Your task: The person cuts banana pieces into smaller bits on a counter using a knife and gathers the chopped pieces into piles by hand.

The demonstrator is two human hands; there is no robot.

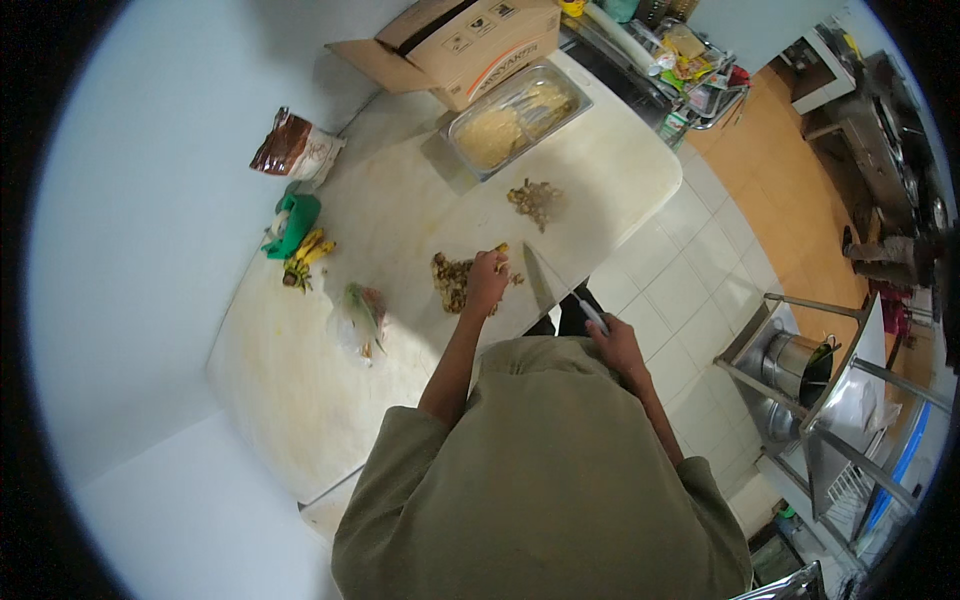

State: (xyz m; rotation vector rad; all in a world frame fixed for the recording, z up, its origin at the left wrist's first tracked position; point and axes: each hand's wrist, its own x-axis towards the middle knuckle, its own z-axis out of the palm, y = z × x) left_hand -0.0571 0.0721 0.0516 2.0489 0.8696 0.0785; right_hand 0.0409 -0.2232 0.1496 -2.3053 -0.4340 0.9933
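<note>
My right hand (619,345) grips the pale handle of a kitchen knife (546,268). The long blade points away from me over the near edge of the white worktop (390,202). My left hand (489,279) is bent over a pile of brown and yellowish food pieces (450,281). A small yellow-brown food piece (502,248) shows at its fingertips, partly hidden by the fingers. Farther off lies a second pile of paler chopped pieces (536,201). A few small bits lie between the left hand and the blade.
Beyond the piles sits a metal pan (484,177) of pale yellow food, beside a cardboard box (480,52). Bananas (311,247), a green tape dispenser (298,225), a brown-and-white packet (298,146) and a plastic bag (360,319) with greens lie leftward. A metal rack (814,390) stands right; another person's legs (881,259) show beyond.
</note>
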